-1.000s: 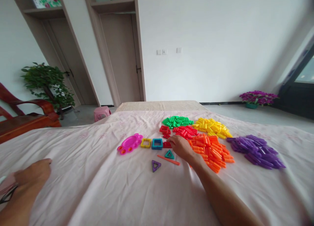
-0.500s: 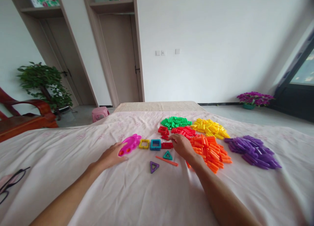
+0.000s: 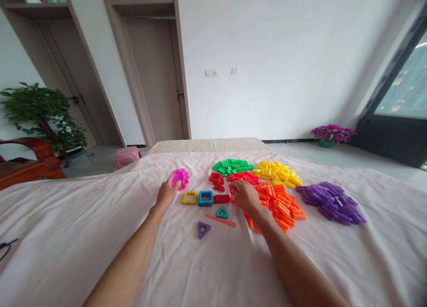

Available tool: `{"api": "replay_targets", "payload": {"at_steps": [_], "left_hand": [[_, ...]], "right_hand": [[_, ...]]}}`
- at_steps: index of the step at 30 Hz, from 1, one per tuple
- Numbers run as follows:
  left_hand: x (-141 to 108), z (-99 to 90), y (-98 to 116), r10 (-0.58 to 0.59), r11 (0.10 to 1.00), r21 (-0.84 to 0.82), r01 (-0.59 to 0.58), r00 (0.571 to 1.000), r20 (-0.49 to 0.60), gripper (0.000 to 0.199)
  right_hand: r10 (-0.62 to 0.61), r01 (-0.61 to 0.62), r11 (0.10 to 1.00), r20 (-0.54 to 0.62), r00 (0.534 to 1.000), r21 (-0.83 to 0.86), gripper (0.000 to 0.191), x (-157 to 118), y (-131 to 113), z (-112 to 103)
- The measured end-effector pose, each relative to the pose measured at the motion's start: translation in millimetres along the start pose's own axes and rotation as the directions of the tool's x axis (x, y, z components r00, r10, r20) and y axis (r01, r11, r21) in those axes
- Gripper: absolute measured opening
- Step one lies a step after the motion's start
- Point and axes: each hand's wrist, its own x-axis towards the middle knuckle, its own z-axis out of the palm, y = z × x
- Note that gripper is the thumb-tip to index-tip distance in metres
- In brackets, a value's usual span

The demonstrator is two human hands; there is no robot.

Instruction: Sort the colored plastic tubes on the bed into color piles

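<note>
My left hand (image 3: 167,192) grips the near left edge of a pink scalloped tray (image 3: 182,175), thumb on top. My right hand (image 3: 246,195) rests with bent fingers beside the red pile (image 3: 243,177) and the orange pile (image 3: 283,204); whatever its fingertips hold is too small to make out. Between the hands lie a yellow square (image 3: 190,198), a blue square (image 3: 205,198) and a red piece (image 3: 221,199) in a row. Nearer to me are a teal triangle (image 3: 222,212), an orange stick (image 3: 220,220) and a purple triangle (image 3: 203,229).
Green (image 3: 233,166), yellow (image 3: 278,173) and purple (image 3: 332,202) piles of plastic pieces lie on the cloth-covered table (image 3: 187,271). Red frames (image 3: 216,179) sit behind the row. Part of a pair of glasses (image 3: 6,249) shows at the left edge.
My left hand has moved the pink tray farther away from me and turned it. My right hand stays near the red and orange piles. The view has shifted slightly to the right.
</note>
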Motion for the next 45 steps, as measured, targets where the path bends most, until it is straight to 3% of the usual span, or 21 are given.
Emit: {"api": "replay_targets", "payload": {"at_steps": [4, 9, 15, 20, 32, 38, 42, 45], "left_hand": [[-27.1, 4.1, -17.8, 0.008, 0.995, 0.100, -0.009, 1.000, 0.006, 0.056], [-59.1, 2.4, -45.9, 0.091, 0.977, 0.196, -0.079, 0.995, -0.052, 0.044], [-62.6, 6.3, -53.3, 0.150, 0.965, 0.228, -0.125, 0.984, -0.092, 0.044], [-62.0, 5.7, -54.7, 0.174, 0.964, 0.222, -0.149, 0.979, -0.102, 0.041], [-60.6, 6.2, -57.1, 0.184, 0.969, 0.187, -0.159, 0.975, -0.126, 0.040], [-61.9, 7.2, -56.2, 0.189, 0.969, 0.184, -0.163, 0.973, -0.133, 0.041], [-57.4, 9.0, -53.4, 0.177, 0.972, 0.181, -0.150, 0.974, -0.141, 0.048], [-49.9, 11.3, -45.2, 0.158, 0.981, 0.135, -0.138, 0.976, -0.153, 0.052]], "right_hand": [[-0.020, 0.020, 0.994, 0.004, 1.000, -0.110, 0.032, 6.5, -13.1, -4.5], [0.093, -0.038, 0.947, 0.162, 0.982, -0.318, 0.026, 35.7, -30.4, 9.9], [0.120, -0.018, 0.919, 0.237, 0.964, -0.393, 0.038, 61.7, -32.4, 34.3], [0.066, 0.043, 0.922, 0.264, 0.962, -0.385, 0.031, 65.1, -27.5, 35.1], [-0.066, 0.196, 0.901, 0.324, 0.944, -0.386, 0.018, 57.3, -33.6, 27.6], [-0.057, 0.187, 0.903, 0.324, 0.944, -0.386, 0.015, 53.4, -32.0, 14.8], [-0.079, 0.144, 0.940, 0.213, 0.974, -0.309, 0.021, 29.2, -37.7, 3.2], [-0.172, 0.198, 0.962, 0.146, 0.974, -0.188, 0.025, -3.0, -44.6, 3.6]]}}
